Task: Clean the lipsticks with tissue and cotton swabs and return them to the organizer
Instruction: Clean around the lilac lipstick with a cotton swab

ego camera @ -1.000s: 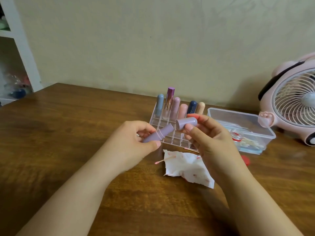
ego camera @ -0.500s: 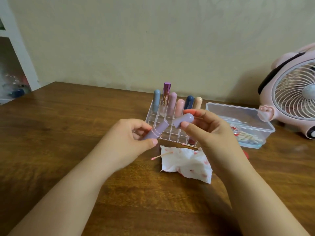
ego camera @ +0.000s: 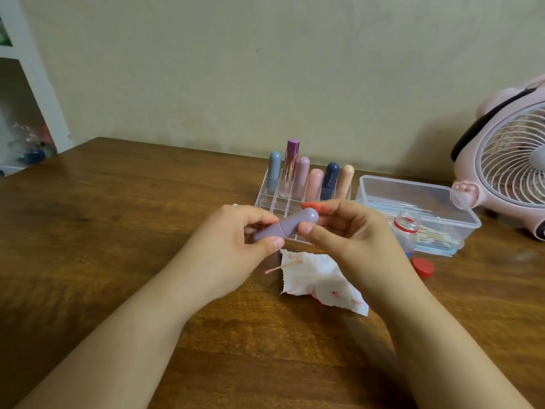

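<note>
Both hands meet above the middle of the wooden worktop (ego camera: pixel 118 231), holding one mauve lipstick (ego camera: pixel 287 227) between them. It is a smooth, matte, capsule-shaped tube with rounded ends, lying slanted, its cap end pointing to about 2 o'clock; a thin seam shows where cap meets body, and the cap sits fully on. The left hand (ego camera: pixel 236 246) has its grip clamped on the lower body, thumb underneath; the right hand (ego camera: pixel 351 234) pinches the cap end, thumb in front and fingers behind, one fingertip smeared red.

Just behind the hands, at 12 o'clock, stands the clear acrylic organizer (ego camera: pixel 283 199) — six lipsticks upright in its back row: grey-blue, metallic purple, pale pink, salmon pink, navy, peach. At 6 o'clock from the lipstick lies a crumpled tissue (ego camera: pixel 318 278) with red stains, a used cotton swab (ego camera: pixel 283 266) resting on its left edge.

At 3 o'clock sits a clear plastic box (ego camera: pixel 413 193) holding cotton swabs, and a pink fan (ego camera: pixel 507 160) beyond it.
</note>
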